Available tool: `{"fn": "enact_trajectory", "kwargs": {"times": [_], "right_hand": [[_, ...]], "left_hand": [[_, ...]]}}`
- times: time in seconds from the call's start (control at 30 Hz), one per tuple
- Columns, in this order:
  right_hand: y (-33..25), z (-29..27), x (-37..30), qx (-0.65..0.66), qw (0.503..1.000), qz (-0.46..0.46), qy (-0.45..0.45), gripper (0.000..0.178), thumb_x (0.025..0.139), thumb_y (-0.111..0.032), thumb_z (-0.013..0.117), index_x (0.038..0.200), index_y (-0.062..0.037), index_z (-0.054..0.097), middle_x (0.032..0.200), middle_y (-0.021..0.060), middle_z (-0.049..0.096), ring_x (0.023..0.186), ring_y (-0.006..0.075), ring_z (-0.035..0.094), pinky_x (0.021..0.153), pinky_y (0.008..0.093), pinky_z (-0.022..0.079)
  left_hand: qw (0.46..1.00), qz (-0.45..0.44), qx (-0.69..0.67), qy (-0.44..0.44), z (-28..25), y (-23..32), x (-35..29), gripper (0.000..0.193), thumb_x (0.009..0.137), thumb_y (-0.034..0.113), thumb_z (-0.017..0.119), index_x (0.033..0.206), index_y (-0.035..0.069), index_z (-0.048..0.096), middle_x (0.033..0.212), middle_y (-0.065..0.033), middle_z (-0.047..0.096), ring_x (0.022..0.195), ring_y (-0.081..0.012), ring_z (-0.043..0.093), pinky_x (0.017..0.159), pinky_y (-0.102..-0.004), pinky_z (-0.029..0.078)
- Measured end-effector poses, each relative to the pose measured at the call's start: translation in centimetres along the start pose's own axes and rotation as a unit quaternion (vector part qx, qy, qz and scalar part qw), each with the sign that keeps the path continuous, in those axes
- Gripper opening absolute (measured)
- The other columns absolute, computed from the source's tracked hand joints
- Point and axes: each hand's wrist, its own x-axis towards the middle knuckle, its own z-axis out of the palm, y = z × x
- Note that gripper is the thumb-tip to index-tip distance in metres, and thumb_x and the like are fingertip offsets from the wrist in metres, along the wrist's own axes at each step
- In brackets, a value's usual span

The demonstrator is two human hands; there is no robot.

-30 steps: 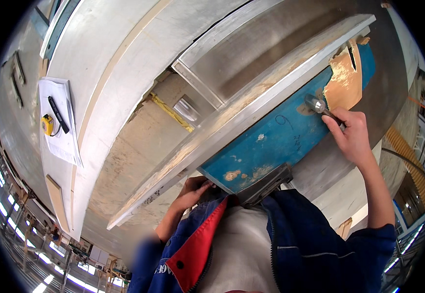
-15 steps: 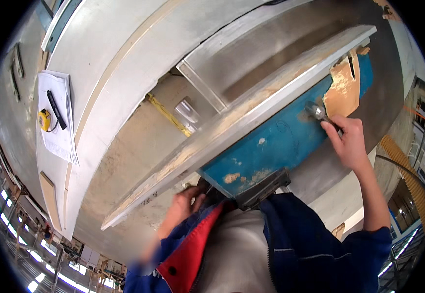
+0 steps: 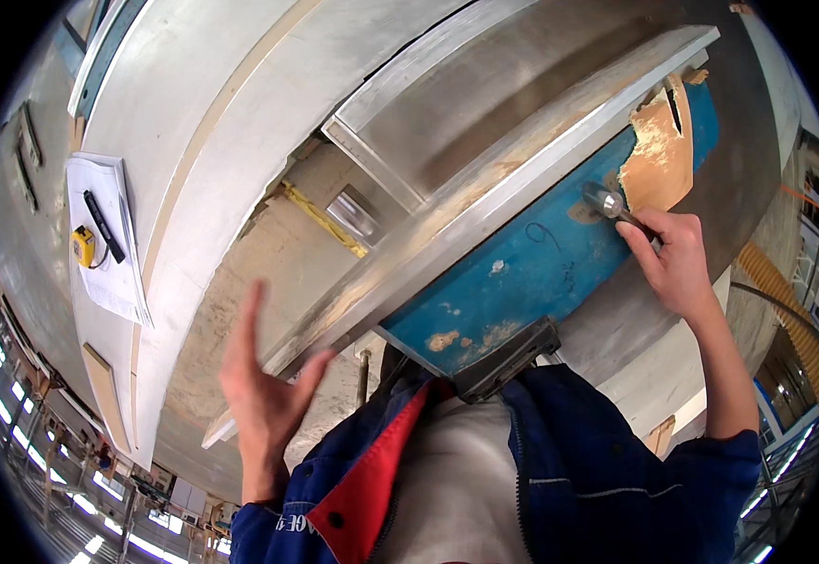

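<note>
My right hand [image 3: 677, 258] is closed round the dark handle of a hammer-like tool [image 3: 605, 200] with a rounded, shiny metal head. That head is over the worn blue panel [image 3: 532, 268], beside a torn piece of tan sheet [image 3: 659, 155]; whether it touches the panel I cannot tell. My left hand [image 3: 264, 395] is raised at the near left end of a long pale board [image 3: 485, 211], index finger and thumb spread apart, with nothing seen in it.
A curved metal surface [image 3: 184, 75] carries papers [image 3: 109, 273], a yellow tape measure [image 3: 82, 246] and a black pen-like object [image 3: 103, 226]. A metal cylinder [image 3: 353, 214] lies by a yellow strip [image 3: 320, 218]. A black bracket [image 3: 508, 362] sits close to my body. At right hangs a ribbed tan hose [image 3: 790, 315].
My left hand has come up and leftward from beside the black bracket, and its fingers have spread. The right hand keeps hold of the tool in nearly the same place.
</note>
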Motion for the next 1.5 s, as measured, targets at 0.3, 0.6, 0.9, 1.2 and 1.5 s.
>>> {"fn": "enact_trajectory", "kwargs": {"times": [0.3, 0.6, 0.9, 1.2, 1.5], "right_hand": [[0.1, 0.1, 0.1, -0.016, 1.000, -0.005, 0.000, 0.018, 0.086, -0.011, 0.068, 0.078, 0.0041, 0.062, 0.059, 0.0170, 0.051, 0.046, 0.0254, 0.047, 0.047, 0.0321, 0.038], [0.0, 0.0, 0.1, -0.009, 1.000, 0.003, -0.004, 0.019, 0.086, -0.012, 0.068, 0.078, 0.0039, 0.062, 0.059, 0.0171, 0.051, 0.047, 0.0254, 0.048, 0.047, 0.0320, 0.038], [0.4, 0.0, -0.3, -0.005, 1.000, 0.007, 0.002, 0.020, 0.087, -0.014, 0.067, 0.077, 0.0032, 0.061, 0.060, 0.0153, 0.054, 0.048, 0.0226, 0.050, 0.049, 0.0315, 0.039], [0.5, 0.1, 0.1, 0.005, 1.000, 0.005, -0.009, 0.019, 0.086, -0.011, 0.067, 0.077, 0.0037, 0.060, 0.059, 0.0151, 0.052, 0.047, 0.0234, 0.048, 0.048, 0.0312, 0.037], [-0.2, 0.3, -0.2, 0.000, 0.999, 0.047, -0.002, 0.019, 0.087, -0.011, 0.066, 0.078, 0.0045, 0.060, 0.059, 0.0157, 0.050, 0.048, 0.0239, 0.048, 0.049, 0.0322, 0.037]], "left_hand": [[0.998, 0.003, 0.063, 0.000, 2.1, 0.2, -0.8, 0.099, 0.059, 0.032, 0.089, 0.142, 0.007, 0.042, 0.126, -0.0198, 0.059, 0.111, -0.0338, 0.060, 0.095, -0.0382, 0.048], [0.930, 0.340, -0.114, 0.079, 6.3, -2.0, -4.4, 0.018, 0.074, 0.002, 0.070, 0.090, -0.003, 0.063, 0.079, -0.0150, 0.068, 0.067, -0.0250, 0.066, 0.057, -0.0315, 0.052], [0.926, 0.188, -0.100, 0.312, 3.2, -2.3, -3.1, 0.036, 0.093, 0.015, 0.052, 0.117, -0.012, 0.051, 0.111, -0.0255, 0.061, 0.102, -0.0330, 0.062, 0.091, -0.0411, 0.047], [0.990, 0.109, 0.052, -0.069, 0.2, -8.3, -2.3, 0.052, 0.071, 0.023, 0.070, 0.117, 0.000, 0.062, 0.111, -0.0198, 0.065, 0.100, -0.0354, 0.064, 0.087, -0.0388, 0.050], [0.993, 0.091, 0.072, -0.020, -0.9, -14.5, -5.4, 0.048, 0.062, 0.012, 0.057, 0.107, -0.002, 0.066, 0.097, -0.0203, 0.067, 0.087, -0.0362, 0.067, 0.080, -0.0370, 0.053]]}}
